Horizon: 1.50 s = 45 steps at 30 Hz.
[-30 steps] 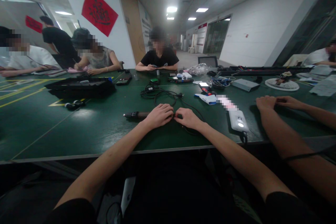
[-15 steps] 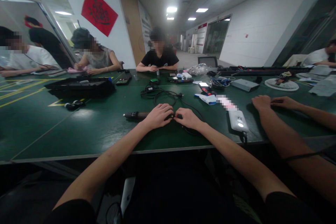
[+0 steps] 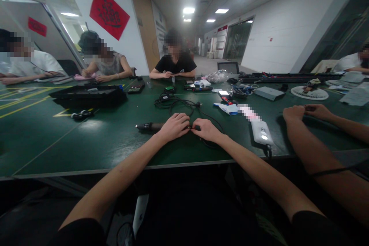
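An electric screwdriver [image 3: 149,127] lies on the green table before me, its bit end pointing left. My left hand [image 3: 174,126] is closed over the rear of its dark body. My right hand [image 3: 208,129] pinches a small dark cable plug [image 3: 197,127] right at the tool's back end. Whether the plug is seated or only touching I cannot tell. Beyond my hands lies a looped black cable [image 3: 180,103] with an adapter [image 3: 163,97]; part of a cord runs down behind my right hand.
A black tray-like housing [image 3: 88,95] sits to the left, near a small black-and-white item [image 3: 82,115]. To the right are a white box [image 3: 261,132] with a cord, a blue-and-white packet [image 3: 226,108] and a co-worker's hands [image 3: 294,113]. A white round fan part [image 3: 309,92] lies further back.
My hands stay almost in place at the screwdriver's rear end. The co-worker's hands at right have shifted slightly right. A standing person at far left has gone from view.
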{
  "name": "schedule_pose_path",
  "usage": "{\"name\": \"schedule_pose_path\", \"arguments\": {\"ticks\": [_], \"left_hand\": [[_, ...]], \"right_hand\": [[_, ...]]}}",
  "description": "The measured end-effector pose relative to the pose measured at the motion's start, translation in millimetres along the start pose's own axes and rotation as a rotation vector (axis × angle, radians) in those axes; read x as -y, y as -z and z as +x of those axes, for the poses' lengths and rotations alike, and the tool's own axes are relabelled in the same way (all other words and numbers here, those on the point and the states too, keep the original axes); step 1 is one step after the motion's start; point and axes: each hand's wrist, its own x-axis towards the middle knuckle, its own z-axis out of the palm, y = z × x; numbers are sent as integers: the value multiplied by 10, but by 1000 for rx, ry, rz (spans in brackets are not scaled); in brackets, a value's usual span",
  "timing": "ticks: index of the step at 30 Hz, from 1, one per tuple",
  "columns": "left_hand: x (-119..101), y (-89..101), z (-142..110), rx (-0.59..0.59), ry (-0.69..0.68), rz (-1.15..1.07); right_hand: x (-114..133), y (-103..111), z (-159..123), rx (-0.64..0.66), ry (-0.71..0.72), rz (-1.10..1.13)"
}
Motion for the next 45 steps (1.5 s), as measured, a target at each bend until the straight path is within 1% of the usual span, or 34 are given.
{"name": "schedule_pose_path", "arguments": {"ticks": [6,11,16,20,23,26,29,33,38,41,43,45], "left_hand": [[-3,-11,4,21,-35,8],[1,-5,-2,15,-7,74],[-7,2,0,38,-59,59],[4,-23,14,25,-34,69],[20,-32,9,15,-20,33],[31,-27,-9,16,-16,-58],[37,-30,-23,24,14,-146],[53,-67,-27,64,69,-210],[79,-118,-20,102,113,-229],[96,-141,-2,102,133,-223],[139,-162,1,99,158,-214],[236,-185,-23,105,204,-205]], "right_hand": [[-26,-24,3,-7,5,-8],[-26,-25,3,-9,10,-17],[-18,-20,1,-12,7,-15],[-18,-18,-4,-9,8,-7],[-14,-13,-5,-9,4,-9],[-8,-9,-5,-7,2,-9],[-2,-10,-8,-3,9,-2],[-1,-12,-16,2,9,2],[-4,-2,-25,3,18,12],[12,14,-28,10,8,29],[30,27,-25,9,4,35],[45,43,-20,-11,13,32]]}}
